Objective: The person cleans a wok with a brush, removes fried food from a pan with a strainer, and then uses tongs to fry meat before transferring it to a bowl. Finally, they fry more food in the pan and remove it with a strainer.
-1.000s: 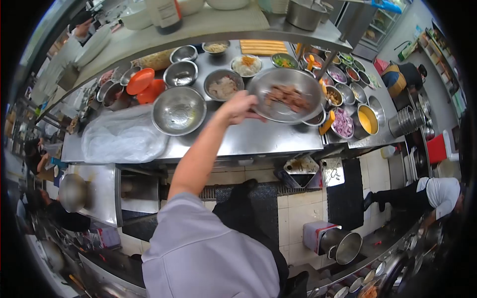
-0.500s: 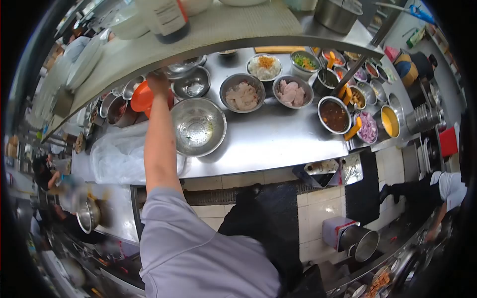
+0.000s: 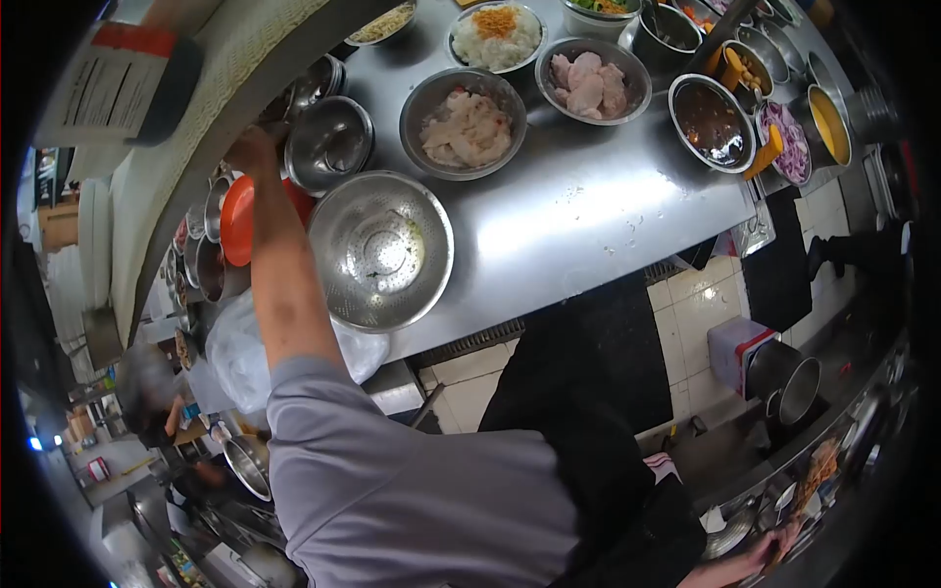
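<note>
My left hand (image 3: 252,151) reaches up beside the shelf edge, just above a red-orange bowl (image 3: 235,221) and left of stacked steel bowls (image 3: 331,145). Its fingers are dim and partly hidden, so a hold cannot be made out. Under my left forearm lies a clear plastic bag (image 3: 235,353), and a perforated steel colander (image 3: 382,252) stands right of the arm. At the lower right edge, what appears to be my right hand (image 3: 776,549) has its fingers curled on something unclear, near a tray of food (image 3: 818,468).
Bowls of pale meat (image 3: 466,129), pink meat (image 3: 588,86), white food with orange topping (image 3: 497,37), dark sauce (image 3: 711,120) and chopped purple onion (image 3: 784,139) stand on the steel counter (image 3: 549,220). A shelf (image 3: 221,103) overhangs the left. A large pot (image 3: 792,384) stands behind; co-workers are beyond.
The view has turned and come closer to the counter. My left arm remains stretched toward the bowls under the shelf. A hand and forearm have come into view at the lower right.
</note>
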A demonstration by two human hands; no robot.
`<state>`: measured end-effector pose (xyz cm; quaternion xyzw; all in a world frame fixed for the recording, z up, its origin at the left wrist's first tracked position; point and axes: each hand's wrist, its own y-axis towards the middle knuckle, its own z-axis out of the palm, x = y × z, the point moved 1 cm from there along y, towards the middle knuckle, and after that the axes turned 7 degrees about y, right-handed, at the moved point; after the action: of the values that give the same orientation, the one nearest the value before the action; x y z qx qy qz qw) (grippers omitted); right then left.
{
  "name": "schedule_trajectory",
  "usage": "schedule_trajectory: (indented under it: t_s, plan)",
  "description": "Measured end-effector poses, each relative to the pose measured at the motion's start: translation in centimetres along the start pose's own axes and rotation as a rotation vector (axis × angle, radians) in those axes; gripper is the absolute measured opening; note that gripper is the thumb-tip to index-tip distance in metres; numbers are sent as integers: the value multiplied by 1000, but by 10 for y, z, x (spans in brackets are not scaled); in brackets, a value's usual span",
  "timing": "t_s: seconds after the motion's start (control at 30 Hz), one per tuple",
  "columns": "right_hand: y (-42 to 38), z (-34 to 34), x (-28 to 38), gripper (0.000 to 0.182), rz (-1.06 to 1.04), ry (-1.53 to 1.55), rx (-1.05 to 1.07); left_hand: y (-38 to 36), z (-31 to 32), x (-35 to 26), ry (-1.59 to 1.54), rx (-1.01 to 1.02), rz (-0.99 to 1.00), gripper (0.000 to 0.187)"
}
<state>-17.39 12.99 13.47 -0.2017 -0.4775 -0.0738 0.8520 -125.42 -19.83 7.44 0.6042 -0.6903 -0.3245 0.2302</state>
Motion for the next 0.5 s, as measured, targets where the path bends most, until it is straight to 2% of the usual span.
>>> schedule_trajectory:
  t_s: [0.07,0.1,0.17,0.2,0.27,0.3,0.33,0.4,0.47,0.5]
  plan:
    - [-3,-1,1,42,-4,9,-6,-6,-35,-35,262,62,203,56]
    - [-5,-2,2,42,-1,11,-5,-5,-35,-39,256,57,208,56]
    - [-4,-5,2,42,-2,28,-2,-1,-33,-43,169,81,243,38]
    - [-5,-6,1,42,-1,38,-4,2,-32,-46,166,68,247,38]
    - [1,-6,-1,42,1,71,16,2,-28,-45,-40,23,167,32]
    - [2,-8,-2,42,4,80,30,7,-10,-30,-69,-42,254,33]
    - [2,-8,-2,42,5,96,44,9,2,-22,-69,-47,254,33]
    - [9,-10,7,42,12,150,100,5,15,-12,281,-162,251,30]
    - [25,-11,14,42,68,260,226,11,37,17,457,33,160,32]
    - [33,-12,18,42,120,338,313,5,23,8,593,69,231,38]
